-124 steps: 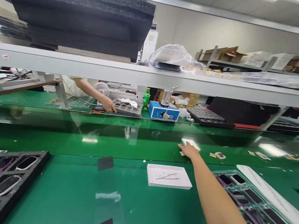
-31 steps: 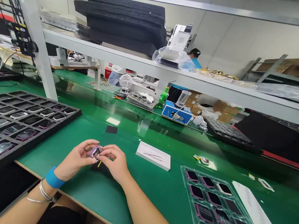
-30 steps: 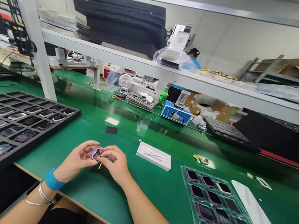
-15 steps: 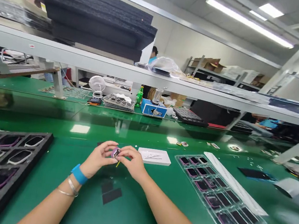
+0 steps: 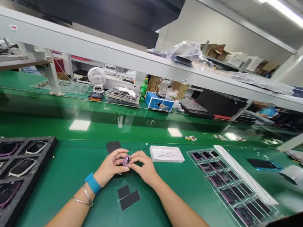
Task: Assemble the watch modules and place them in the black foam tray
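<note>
Green anti-static matting (image 5: 69,177) covers a long factory workbench, seen from a head-worn camera looking down at the wearer's two bare hands.

Just below the centre of the frame, the left hand (image 5: 110,166) and right hand (image 5: 146,169) meet over the mat. Thumbs and forefingers of both pinch a small purple rounded-square plastic case (image 5: 126,160) from either side, and the other fingers are curled in. The case is held just above the mat, not resting on it. A blue wristband (image 5: 92,182) and thin silver bangles (image 5: 85,198) circle the left wrist.

Flat black square pads (image 5: 128,196) lie on the mat just below the hands.

At lower left, a black foam tray (image 5: 46,159) holds similar cases in purple and white. At right, a clear plastic pocketed tray (image 5: 261,223) looks mostly filled with dark-faced purple cases, beside a long white paper strip (image 5: 244,171). A shallow white box (image 5: 167,154) sits just above the right hand.

Judging by this layout, one piece is in hand while many lie in both trays. Which ones are finished cannot be told.
</note>
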